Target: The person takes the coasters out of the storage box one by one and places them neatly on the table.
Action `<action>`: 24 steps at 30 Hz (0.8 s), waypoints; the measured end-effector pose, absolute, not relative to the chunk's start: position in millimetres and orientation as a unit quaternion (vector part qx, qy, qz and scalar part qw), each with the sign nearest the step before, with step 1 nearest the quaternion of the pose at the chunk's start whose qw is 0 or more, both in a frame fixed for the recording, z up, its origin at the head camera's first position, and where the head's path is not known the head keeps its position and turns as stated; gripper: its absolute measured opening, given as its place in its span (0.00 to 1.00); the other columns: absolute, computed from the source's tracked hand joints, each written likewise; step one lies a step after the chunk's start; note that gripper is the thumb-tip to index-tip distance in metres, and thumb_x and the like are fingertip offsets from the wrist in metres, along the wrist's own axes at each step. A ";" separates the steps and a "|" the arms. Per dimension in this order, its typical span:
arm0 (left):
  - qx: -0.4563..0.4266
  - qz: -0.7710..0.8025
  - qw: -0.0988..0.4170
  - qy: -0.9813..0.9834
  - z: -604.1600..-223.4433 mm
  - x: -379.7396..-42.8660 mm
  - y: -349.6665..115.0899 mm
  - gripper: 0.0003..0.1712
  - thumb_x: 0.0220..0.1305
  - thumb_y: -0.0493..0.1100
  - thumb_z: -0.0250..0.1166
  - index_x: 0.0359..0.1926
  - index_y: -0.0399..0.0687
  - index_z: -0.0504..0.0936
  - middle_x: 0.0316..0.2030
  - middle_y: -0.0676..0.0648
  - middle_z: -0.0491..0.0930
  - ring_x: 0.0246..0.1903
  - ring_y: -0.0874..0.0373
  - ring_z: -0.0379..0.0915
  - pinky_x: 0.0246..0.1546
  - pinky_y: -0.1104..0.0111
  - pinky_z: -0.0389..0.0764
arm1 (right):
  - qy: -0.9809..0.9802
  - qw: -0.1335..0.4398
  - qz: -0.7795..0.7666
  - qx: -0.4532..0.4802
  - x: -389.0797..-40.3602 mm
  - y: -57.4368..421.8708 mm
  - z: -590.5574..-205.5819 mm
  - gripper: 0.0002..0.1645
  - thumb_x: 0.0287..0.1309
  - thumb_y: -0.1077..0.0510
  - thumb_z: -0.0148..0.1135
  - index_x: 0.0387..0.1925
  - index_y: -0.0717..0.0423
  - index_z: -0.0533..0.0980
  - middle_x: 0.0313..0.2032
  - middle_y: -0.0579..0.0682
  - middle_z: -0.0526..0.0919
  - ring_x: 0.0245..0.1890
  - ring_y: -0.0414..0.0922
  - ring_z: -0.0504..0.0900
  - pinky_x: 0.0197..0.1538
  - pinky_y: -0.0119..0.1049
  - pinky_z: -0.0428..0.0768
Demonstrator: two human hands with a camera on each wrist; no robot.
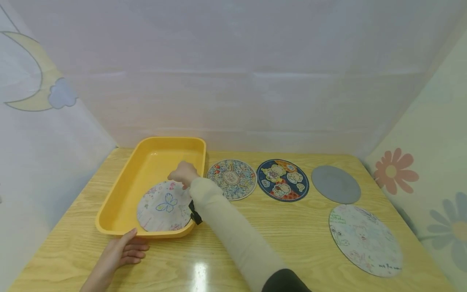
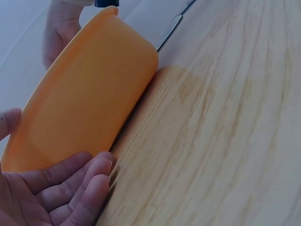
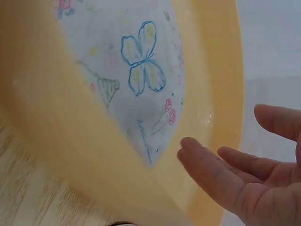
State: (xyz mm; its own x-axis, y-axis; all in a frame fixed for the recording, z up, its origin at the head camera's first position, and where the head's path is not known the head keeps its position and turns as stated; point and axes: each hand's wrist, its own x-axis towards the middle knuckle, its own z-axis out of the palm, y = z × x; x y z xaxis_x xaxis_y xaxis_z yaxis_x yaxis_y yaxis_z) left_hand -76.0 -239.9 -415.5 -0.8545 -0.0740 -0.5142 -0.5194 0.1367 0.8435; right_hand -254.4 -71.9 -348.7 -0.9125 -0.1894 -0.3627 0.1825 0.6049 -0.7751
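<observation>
A deep yellow plastic tray [image 1: 151,160] stands at the left of the table. Inside its near half lies a round white mat [image 1: 160,219] with a hand-drawn blue butterfly. At the tray's near side, my left hand [image 1: 122,252] has its thumb on the rim and its fingers bent against the outer wall, as the left wrist view also shows. My right hand [image 1: 185,173] hovers over the tray, just beyond the mat. In the right wrist view, that hand's fingers [image 3: 211,174] are spread loosely with nothing between them, apart from the mat.
Right of the tray lie a colourful patterned round mat [image 1: 231,178], a dark blue cartoon mat [image 1: 282,180] and a plain grey one [image 1: 335,184]. A white mat with drawings [image 1: 365,239] lies nearer, at the right. Printed curtains stand around the wooden table [image 1: 255,227].
</observation>
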 end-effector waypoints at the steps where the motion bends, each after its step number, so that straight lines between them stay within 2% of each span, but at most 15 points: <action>1: -0.200 0.626 0.180 0.732 -415.4 -75.9 -240.0 0.38 0.67 0.61 0.45 0.44 0.26 0.76 0.32 0.45 0.82 0.30 0.53 0.79 0.33 0.64 0.81 | 0.871 0.219 -0.440 -0.001 -254.9 -71.6 -349.9 0.22 0.51 0.55 0.65 0.46 0.61 0.72 0.40 0.53 0.75 0.38 0.50 0.76 0.35 0.42 0.81; 3: -0.197 0.627 0.181 0.732 -415.1 -75.9 -240.0 0.38 0.67 0.61 0.45 0.45 0.26 0.76 0.32 0.45 0.82 0.30 0.54 0.79 0.33 0.64 0.81 | 0.870 0.235 -0.433 0.000 -256.0 -70.6 -351.7 0.26 0.51 0.54 0.65 0.51 0.60 0.71 0.47 0.54 0.75 0.45 0.52 0.75 0.37 0.44 0.81; 6: -0.198 0.628 0.181 0.730 -414.8 -76.0 -240.0 0.37 0.67 0.61 0.45 0.45 0.26 0.76 0.32 0.45 0.82 0.30 0.54 0.79 0.33 0.64 0.81 | 0.867 0.253 -0.430 -0.004 -257.4 -68.2 -353.5 0.29 0.51 0.54 0.65 0.55 0.59 0.69 0.52 0.54 0.73 0.50 0.53 0.73 0.38 0.46 0.80; 15: -0.206 0.627 0.174 0.731 -414.9 -76.2 -239.1 0.37 0.67 0.61 0.45 0.44 0.25 0.76 0.32 0.45 0.82 0.30 0.54 0.79 0.32 0.65 0.81 | 0.865 0.271 -0.421 0.012 -259.6 -63.5 -357.3 0.29 0.51 0.54 0.65 0.55 0.57 0.70 0.51 0.53 0.74 0.51 0.53 0.73 0.40 0.49 0.79; 24: -0.216 0.623 0.170 0.732 -414.1 -76.1 -238.3 0.38 0.67 0.61 0.46 0.45 0.25 0.76 0.31 0.44 0.82 0.30 0.54 0.79 0.32 0.64 0.81 | 0.869 0.289 -0.401 0.015 -261.8 -66.2 -362.7 0.30 0.52 0.53 0.65 0.56 0.58 0.69 0.53 0.54 0.72 0.50 0.53 0.73 0.40 0.46 0.80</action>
